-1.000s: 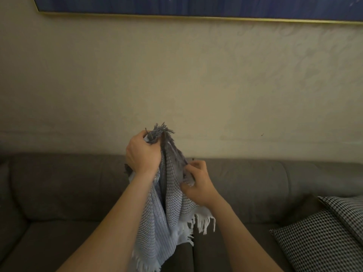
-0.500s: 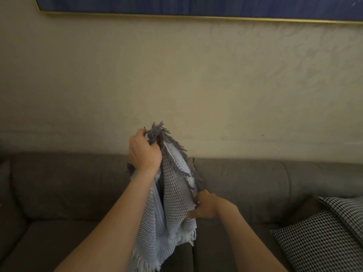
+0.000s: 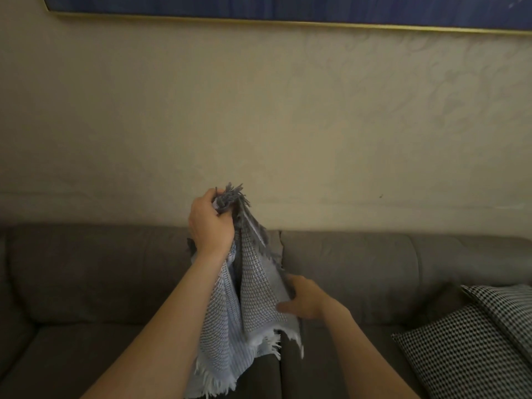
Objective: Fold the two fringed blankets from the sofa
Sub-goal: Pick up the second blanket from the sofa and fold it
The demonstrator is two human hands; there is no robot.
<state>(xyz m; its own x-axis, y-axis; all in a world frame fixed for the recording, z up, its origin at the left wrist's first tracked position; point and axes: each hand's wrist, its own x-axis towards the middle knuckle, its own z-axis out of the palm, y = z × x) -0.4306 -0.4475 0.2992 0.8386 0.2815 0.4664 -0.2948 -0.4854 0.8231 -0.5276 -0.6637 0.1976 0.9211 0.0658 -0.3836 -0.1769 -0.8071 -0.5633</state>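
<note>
Left hand (image 3: pixel 211 223) has its fingers clenched round the fringed top of the blue-grey waffle-weave blanket (image 3: pixel 253 298), hoisted above the grey fabric sofa (image 3: pixel 359 269); right hand (image 3: pixel 305 302) pinches its side edge lower down. No neat fold yet, second blanket nowhere in view

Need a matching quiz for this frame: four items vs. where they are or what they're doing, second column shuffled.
1. left hand
2. right hand
3. checked cushion
4. picture frame

A. on the wall, along the top of the view
B. grips the bunched, fringed top of the blanket
C. lies on the sofa, lower right
D. holds the blanket's right edge, low down

Pairs: 1-B, 2-D, 3-C, 4-A
</note>
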